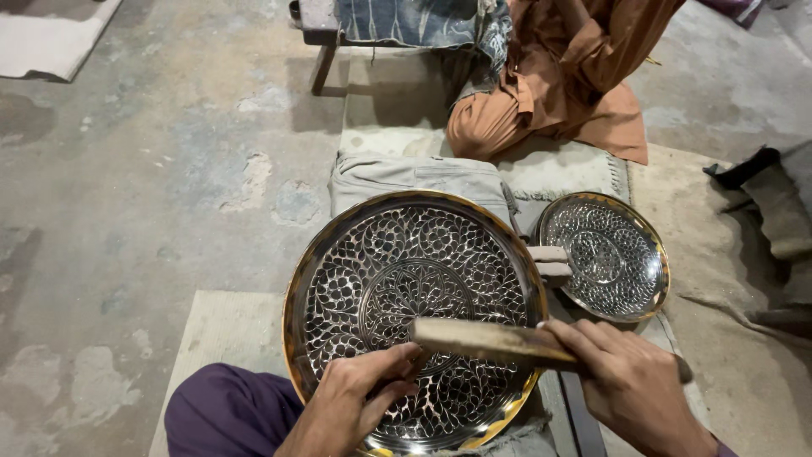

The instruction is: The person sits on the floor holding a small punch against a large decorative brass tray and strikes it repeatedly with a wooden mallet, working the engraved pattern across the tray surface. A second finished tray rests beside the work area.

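A large round metal tray (414,254) with engraved floral pattern and a brass rim lies in front of me. My left hand (359,398) rests on its near part with fingers pinched around a small tool that I cannot make out. My right hand (634,385) grips a wooden-handled hammer (486,340) held level over the tray's lower middle.
A smaller engraved tray (605,254) lies to the right. A grey folded cloth (414,178) sits under the big tray's far edge. Another person in orange clothing (558,85) kneels beyond, by a low stool (326,25). Dark boots (774,207) stand at right on the concrete floor.
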A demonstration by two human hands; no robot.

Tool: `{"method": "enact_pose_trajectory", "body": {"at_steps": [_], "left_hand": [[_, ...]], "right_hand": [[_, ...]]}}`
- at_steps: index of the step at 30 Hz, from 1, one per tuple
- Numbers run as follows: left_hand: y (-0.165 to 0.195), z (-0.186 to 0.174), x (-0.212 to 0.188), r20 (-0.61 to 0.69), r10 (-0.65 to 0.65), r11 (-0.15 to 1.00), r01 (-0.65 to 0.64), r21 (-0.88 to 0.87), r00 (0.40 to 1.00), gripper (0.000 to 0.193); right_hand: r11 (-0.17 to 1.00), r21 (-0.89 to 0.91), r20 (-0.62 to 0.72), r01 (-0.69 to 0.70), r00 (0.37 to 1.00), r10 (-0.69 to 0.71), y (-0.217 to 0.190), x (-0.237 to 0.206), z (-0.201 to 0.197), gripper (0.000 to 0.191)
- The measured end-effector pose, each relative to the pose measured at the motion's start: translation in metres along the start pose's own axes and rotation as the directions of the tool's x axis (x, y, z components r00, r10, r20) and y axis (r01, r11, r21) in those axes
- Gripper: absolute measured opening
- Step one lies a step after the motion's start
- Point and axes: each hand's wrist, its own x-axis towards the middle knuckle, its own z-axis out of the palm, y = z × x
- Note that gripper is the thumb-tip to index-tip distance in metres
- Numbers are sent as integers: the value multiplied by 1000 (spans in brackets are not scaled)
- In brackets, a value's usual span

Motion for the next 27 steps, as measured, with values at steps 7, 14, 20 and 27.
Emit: {"method": "enact_pose_trajectory", "body": {"at_steps": [7,14,20,27], "left_hand": [[2,-2,-1,14,-72,997,72,-1,997,49],[-1,0,2,48,-103,995,103,20,993,47],[0,-3,-1,33,2,1000,-1,-13,999,42],[-4,3,-3,-10,-1,997,0,-82,1000,39]], "right_hand": [[915,363,139,-174,981,132,-1,2,-12,66],[881,469,41,-69,998,57,-2,0,-13,69],[885,362,158,-294,954,253,-8,-9,-7,70],[989,72,-16,-127,992,128,-12,-5,-16,66]]}}
